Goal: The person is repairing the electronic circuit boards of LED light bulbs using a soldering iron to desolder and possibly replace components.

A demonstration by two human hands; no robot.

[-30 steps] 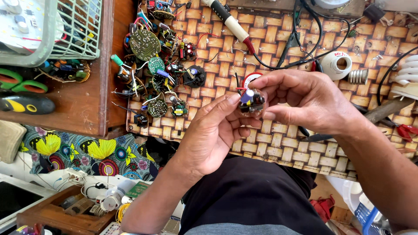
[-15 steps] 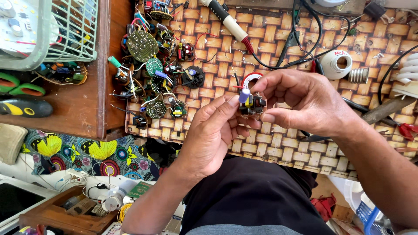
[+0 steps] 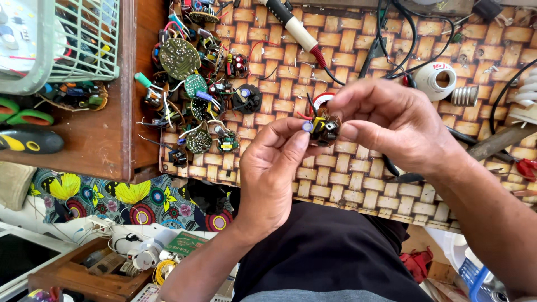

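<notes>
You are pinching a small circuit board (image 3: 323,127) between both hands: left hand (image 3: 272,168), right hand (image 3: 391,126), over the woven mat (image 3: 347,173); wooden table (image 3: 95,140) lying at frame left.

Can't see most of the small circuit board (image 3: 323,127), my fingers (image 3: 358,131) cover its underside. Parts on it too small to ID. Right forearm (image 3: 492,223) cut off at frame edge; green basket (image 3: 84,39) cropped at top.

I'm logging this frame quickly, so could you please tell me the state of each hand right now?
Left hand: closed, fingertips pinching the small round circuit board.
Right hand: closed, thumb and fingers gripping the same board from the other side.
</notes>
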